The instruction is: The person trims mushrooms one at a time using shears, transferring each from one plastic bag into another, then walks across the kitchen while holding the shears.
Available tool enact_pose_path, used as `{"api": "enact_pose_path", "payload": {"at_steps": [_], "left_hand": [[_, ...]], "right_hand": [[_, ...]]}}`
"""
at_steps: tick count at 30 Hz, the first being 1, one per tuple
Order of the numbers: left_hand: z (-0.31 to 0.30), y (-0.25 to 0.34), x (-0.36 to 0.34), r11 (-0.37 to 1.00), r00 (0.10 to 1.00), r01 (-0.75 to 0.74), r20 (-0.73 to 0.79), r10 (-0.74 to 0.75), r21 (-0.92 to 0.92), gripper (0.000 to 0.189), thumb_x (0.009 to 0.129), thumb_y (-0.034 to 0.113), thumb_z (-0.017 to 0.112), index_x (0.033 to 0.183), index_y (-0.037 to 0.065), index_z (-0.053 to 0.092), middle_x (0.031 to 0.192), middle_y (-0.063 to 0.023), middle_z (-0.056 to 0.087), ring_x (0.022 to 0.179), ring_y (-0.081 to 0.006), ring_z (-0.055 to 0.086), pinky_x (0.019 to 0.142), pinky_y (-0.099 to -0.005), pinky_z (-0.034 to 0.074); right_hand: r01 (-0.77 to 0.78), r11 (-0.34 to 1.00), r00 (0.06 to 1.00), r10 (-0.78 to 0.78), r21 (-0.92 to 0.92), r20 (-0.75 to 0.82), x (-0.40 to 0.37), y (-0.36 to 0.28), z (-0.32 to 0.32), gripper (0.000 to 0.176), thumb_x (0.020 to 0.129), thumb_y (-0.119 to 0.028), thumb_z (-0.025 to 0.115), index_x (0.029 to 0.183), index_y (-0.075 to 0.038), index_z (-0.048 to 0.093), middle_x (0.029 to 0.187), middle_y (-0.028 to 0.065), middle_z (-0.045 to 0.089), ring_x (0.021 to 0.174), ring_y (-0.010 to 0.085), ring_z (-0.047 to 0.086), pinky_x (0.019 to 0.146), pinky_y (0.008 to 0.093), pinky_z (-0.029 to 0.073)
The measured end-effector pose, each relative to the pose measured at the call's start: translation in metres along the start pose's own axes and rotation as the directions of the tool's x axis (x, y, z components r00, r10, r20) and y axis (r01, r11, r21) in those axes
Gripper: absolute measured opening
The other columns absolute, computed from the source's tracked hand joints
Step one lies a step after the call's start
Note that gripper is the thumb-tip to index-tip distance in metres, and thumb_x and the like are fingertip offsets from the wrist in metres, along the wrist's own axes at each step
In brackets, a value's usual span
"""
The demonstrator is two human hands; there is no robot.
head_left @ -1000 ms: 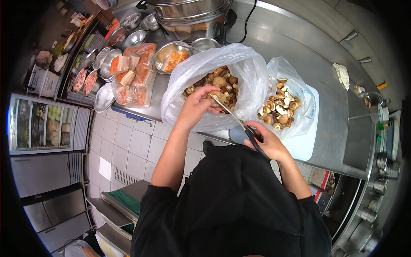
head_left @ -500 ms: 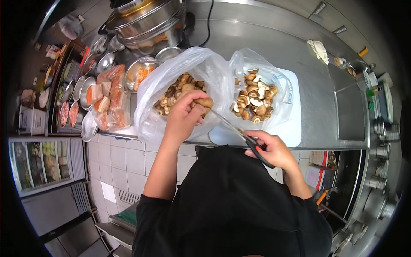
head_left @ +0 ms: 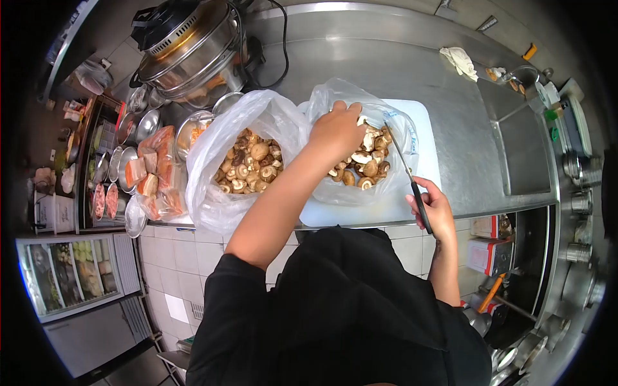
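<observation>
Head view: mid-frame, the left hand (head_left: pixel 341 128) bends over cut mushrooms (head_left: pixel 368 161) in a clear bag (head_left: pixel 336 194); I can't tell its grip. Further right, the right hand (head_left: pixel 432 209) curls tight round a black-handled blade (head_left: pixel 410 177).

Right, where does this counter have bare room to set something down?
Bare: the steel counter between the white board and the sink, and farther back between the black cable and the pale cloth. Crowded: the left end, with cooker, bowls, bagged meat and the left mushroom bag packed together.

Bright light, pale glare on the steel counter (head_left: pixel 467 145), fisheye-curved edges, black corners
</observation>
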State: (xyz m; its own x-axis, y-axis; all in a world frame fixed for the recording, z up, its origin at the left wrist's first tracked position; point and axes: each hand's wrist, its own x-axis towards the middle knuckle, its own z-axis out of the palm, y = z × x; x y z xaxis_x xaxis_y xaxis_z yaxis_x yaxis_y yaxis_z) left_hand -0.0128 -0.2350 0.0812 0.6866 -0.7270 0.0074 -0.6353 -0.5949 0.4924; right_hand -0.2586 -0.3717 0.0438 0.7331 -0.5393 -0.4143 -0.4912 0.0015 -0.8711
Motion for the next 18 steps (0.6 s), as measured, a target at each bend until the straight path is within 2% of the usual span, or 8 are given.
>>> {"api": "enact_pose_path", "payload": {"at_steps": [2, 4, 7, 9, 10, 12, 15, 18], "left_hand": [[-0.027, -0.019, -0.017, 0.948, 0.955, -0.290, -0.102, 0.277, -0.135, 0.043, 0.095, 0.032, 0.064, 0.129, 0.005, 0.063, 0.123, -0.0157, 0.064, 0.101, -0.0283, 0.067, 0.086, -0.0379, 0.053], [-0.095, -0.018, -0.051, 0.831, 0.971, -0.023, 0.185, 0.151, -0.555, 0.037, 0.095, 0.031, 0.067, 0.120, 0.004, 0.067, 0.109, -0.0100, 0.067, 0.085, -0.0159, 0.066, 0.073, -0.0301, 0.053], [-0.137, -0.062, -0.087, 0.868, 0.978, 0.100, 0.211, 0.005, -0.486, 0.032, 0.096, 0.029, 0.068, 0.111, 0.001, 0.068, 0.095, -0.0047, 0.066, 0.075, -0.0062, 0.059, 0.064, -0.0228, 0.049], [-0.129, -0.092, -0.100, 0.929, 0.919, 0.330, 0.283, -0.275, -0.169, 0.040, 0.091, 0.034, 0.068, 0.115, 0.001, 0.066, 0.112, -0.0189, 0.069, 0.092, -0.0316, 0.068, 0.081, -0.0375, 0.052], [-0.110, -0.110, -0.102, 0.925, 0.919, 0.338, 0.274, -0.284, -0.174, 0.040, 0.091, 0.034, 0.068, 0.115, 0.001, 0.066, 0.112, -0.0189, 0.069, 0.092, -0.0316, 0.068, 0.081, -0.0375, 0.052], [-0.059, -0.153, -0.100, 0.918, 0.939, 0.344, -0.091, -0.332, 0.196, 0.046, 0.089, 0.036, 0.069, 0.116, -0.001, 0.064, 0.111, -0.0223, 0.069, 0.101, -0.0378, 0.067, 0.086, -0.0412, 0.053], [-0.024, -0.172, -0.091, 0.863, 0.867, 0.485, -0.204, -0.454, 0.139, 0.053, 0.088, 0.041, 0.068, 0.119, -0.001, 0.061, 0.105, -0.0261, 0.068, 0.104, -0.0470, 0.063, 0.095, -0.0514, 0.048], [-0.020, -0.180, -0.094, 0.911, 0.896, 0.403, -0.241, -0.372, 0.090, 0.050, 0.092, 0.037, 0.063, 0.123, -0.003, 0.060, 0.105, -0.0261, 0.069, 0.107, -0.0416, 0.065, 0.094, -0.0464, 0.051]], "right_hand": [[0.023, 0.998, 1.000, -0.024, 0.059, 0.015, -0.002, 0.012, -0.005, 0.054, 0.087, -0.018, 0.079, 0.135, -0.007, 0.057, 0.061, -0.0009, 0.054, 0.042, 0.0064, 0.046, 0.037, 0.0241, 0.034], [0.064, 0.989, 0.994, -0.075, 0.130, 0.085, -0.002, 0.015, -0.011, 0.056, 0.087, -0.012, 0.078, 0.137, -0.006, 0.055, 0.061, -0.0021, 0.053, 0.042, 0.0058, 0.046, 0.037, 0.0234, 0.034], [0.110, 0.975, 0.972, -0.146, 0.193, 0.184, -0.004, 0.006, -0.009, 0.057, 0.087, -0.007, 0.077, 0.139, -0.005, 0.054, 0.061, -0.0028, 0.053, 0.043, 0.0055, 0.046, 0.038, 0.0231, 0.034], [0.136, 0.967, 0.954, -0.187, 0.218, 0.236, -0.002, 0.001, -0.004, 0.057, 0.087, -0.004, 0.076, 0.139, -0.004, 0.053, 0.062, -0.0032, 0.053, 0.044, 0.0053, 0.047, 0.039, 0.0228, 0.035], [0.185, 0.951, 0.925, -0.254, 0.247, 0.284, 0.000, -0.002, 0.000, 0.058, 0.086, -0.003, 0.075, 0.140, -0.004, 0.052, 0.063, -0.0033, 0.053, 0.045, 0.0051, 0.048, 0.040, 0.0223, 0.036], [0.235, 0.934, 0.872, -0.324, 0.268, 0.366, 0.002, -0.013, 0.010, 0.060, 0.086, 0.000, 0.075, 0.141, -0.003, 0.051, 0.067, -0.0027, 0.055, 0.049, 0.0041, 0.050, 0.044, 0.0210, 0.037], [0.281, 0.914, 0.804, -0.391, 0.292, 0.449, 0.007, -0.031, 0.034, 0.060, 0.086, 0.000, 0.075, 0.141, -0.003, 0.051, 0.069, -0.0033, 0.054, 0.051, 0.0036, 0.050, 0.045, 0.0210, 0.037], [0.313, 0.929, 0.798, -0.369, 0.195, 0.476, 0.007, -0.049, 0.053, 0.060, 0.086, -0.001, 0.076, 0.140, -0.003, 0.052, 0.071, -0.0066, 0.047, 0.062, 0.0028, 0.046, 0.055, 0.0208, 0.037]]}}
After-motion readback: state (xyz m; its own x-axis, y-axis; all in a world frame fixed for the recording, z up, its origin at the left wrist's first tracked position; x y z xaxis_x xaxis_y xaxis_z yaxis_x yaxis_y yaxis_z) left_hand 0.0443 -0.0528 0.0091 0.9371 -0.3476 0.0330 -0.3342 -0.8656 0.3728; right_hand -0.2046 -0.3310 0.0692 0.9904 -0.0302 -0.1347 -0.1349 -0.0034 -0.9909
